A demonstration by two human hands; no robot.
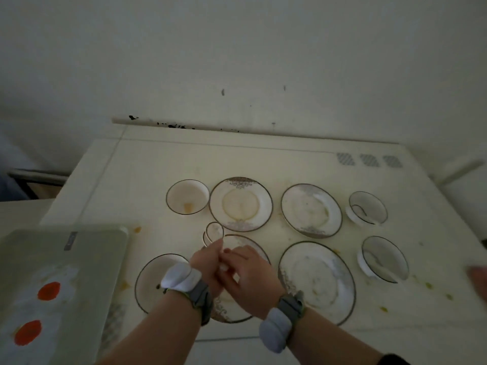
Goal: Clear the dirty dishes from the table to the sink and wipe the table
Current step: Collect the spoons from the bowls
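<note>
Crowding table (163,164) — far edge bare

No legible text anywhere. Laptop lid (56,285), lower left: small grey badge (71,241) near its far edge, lettering too blurred to read; two round orange stickers (48,291) on the lid, no print discernible. Dishes carry ornamental scrollwork only, no writing. Wrist bands show no readable marks.
</note>
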